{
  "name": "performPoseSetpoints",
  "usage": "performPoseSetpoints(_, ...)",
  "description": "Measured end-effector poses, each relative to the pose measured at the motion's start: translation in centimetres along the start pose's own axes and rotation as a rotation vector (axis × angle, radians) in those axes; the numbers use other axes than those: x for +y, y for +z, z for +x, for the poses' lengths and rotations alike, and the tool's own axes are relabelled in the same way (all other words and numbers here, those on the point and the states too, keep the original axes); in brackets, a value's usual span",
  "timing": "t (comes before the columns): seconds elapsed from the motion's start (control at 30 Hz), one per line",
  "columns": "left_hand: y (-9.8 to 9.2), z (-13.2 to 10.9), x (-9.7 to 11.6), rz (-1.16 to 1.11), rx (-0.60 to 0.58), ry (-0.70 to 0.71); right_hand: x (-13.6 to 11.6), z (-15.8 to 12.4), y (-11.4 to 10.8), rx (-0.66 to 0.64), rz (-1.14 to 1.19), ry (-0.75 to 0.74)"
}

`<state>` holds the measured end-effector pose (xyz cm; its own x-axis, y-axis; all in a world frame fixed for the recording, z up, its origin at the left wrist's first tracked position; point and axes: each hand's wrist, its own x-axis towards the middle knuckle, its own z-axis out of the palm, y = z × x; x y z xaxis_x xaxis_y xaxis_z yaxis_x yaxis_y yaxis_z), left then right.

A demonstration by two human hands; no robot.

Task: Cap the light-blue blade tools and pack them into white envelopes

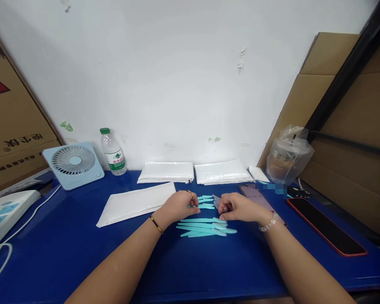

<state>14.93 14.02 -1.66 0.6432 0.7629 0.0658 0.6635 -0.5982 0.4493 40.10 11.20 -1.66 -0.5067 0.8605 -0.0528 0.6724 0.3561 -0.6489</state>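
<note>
Several thin turquoise sticks with flared ends, which look like eyebrow razors point(205, 226), lie in a loose fanned pile on the blue table. Behind them, a smaller group of the same razors point(206, 206) extends from under the fingers of my left hand point(181, 205). That hand is curled, thumb and forefinger closed at the handle of one razor. My right hand point(237, 207) is bent with its fingertips drawn together near the flared ends of the front pile; what they hold is hidden. Small clear plastic pieces point(215, 200) lie between the two hands.
A white padded envelope point(129, 204) lies left of my hands; two white stacks point(166, 171) point(221, 171) rest by the wall. On the left are a blue fan point(75, 162) and water bottle point(114, 154); on the right, phones point(326, 226) point(256, 194) and a bagged drink cup point(283, 162).
</note>
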Motion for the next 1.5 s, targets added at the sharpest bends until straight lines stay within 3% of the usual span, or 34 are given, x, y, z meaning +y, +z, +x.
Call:
performPoseSetpoints(0.23,0.6,-0.1,1.1,0.021,-0.162,-0.004,-0.6,0.2,1.0,-0.075,-0.068,0.0)
performPoseSetpoints(0.57,-0.5,0.3,-0.9,0.045,0.004,-0.075,0.2,-0.1,-1.0,0.176,-0.123,0.034)
performPoseSetpoints(0.7,-0.4,0.0,-0.4,0.039,0.025,-0.032,-0.6,-0.5,-0.7,0.01,-0.075,-0.045)
performPoseSetpoints(0.8,-0.4,-0.4,0.6,-0.004,-0.058,0.027,-1.4,-0.6,0.0,-0.119,-0.12,-0.093)
performPoseSetpoints(0.93,0.0,-0.7,1.4,-0.041,-0.183,0.031,-1.7,-0.4,0.8,-0.141,-0.17,-0.102)
performPoseSetpoints(1.1,0.4,-0.7,1.9,-0.022,-0.195,0.011,-1.8,-0.2,1.1,-0.1,-0.219,-0.12)
performPoseSetpoints(1.27,0.5,-0.5,1.9,-0.01,-0.136,0.005,-2.1,-0.1,0.9,0.034,-0.24,-0.122)
performPoseSetpoints(1.5,0.5,-0.3,1.7,-0.037,-0.132,-0.036,-1.3,0.1,0.8,0.052,-0.057,-0.033)
